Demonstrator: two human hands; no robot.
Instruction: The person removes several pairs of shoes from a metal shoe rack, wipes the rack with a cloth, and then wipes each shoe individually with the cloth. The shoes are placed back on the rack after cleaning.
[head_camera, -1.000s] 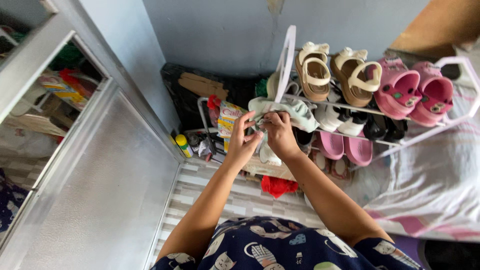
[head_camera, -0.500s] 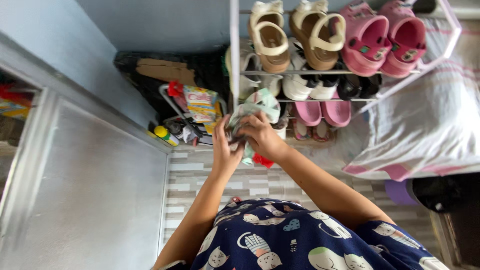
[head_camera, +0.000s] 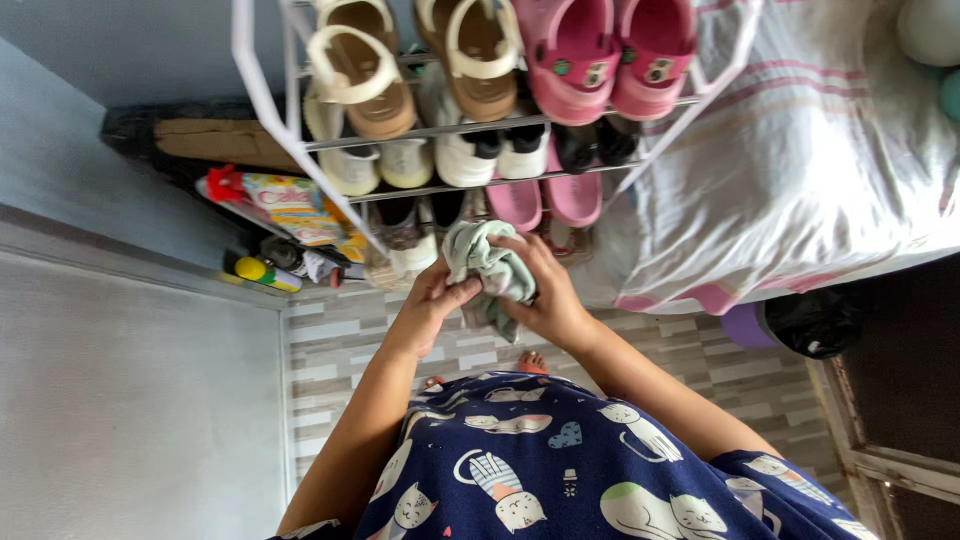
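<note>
Both hands hold a bunched pale green cloth (head_camera: 482, 262) in front of a white shoe rack (head_camera: 262, 92). My left hand (head_camera: 432, 300) grips the cloth's left side from below. My right hand (head_camera: 545, 290) wraps its right side, fingers curled over the top. The rack's top shelf carries beige sandals (head_camera: 360, 70) and pink clogs (head_camera: 610, 55). White shoes (head_camera: 440, 155) sit on the middle shelf, and pink slippers (head_camera: 545, 200) lie lower down, just beyond the cloth.
A bed with a pink-striped white sheet (head_camera: 800, 170) stands at the right. Colourful packets (head_camera: 295, 205) and a yellow-capped bottle (head_camera: 262, 272) lie at the left by the blue wall. The floor has grey striped tiles (head_camera: 330, 350). A dark bag (head_camera: 815, 320) lies under the bed.
The view has tilted down and the rack has shifted up and left in frame. My hands have come lower and nearer my body, bunching the green cloth tighter.
</note>
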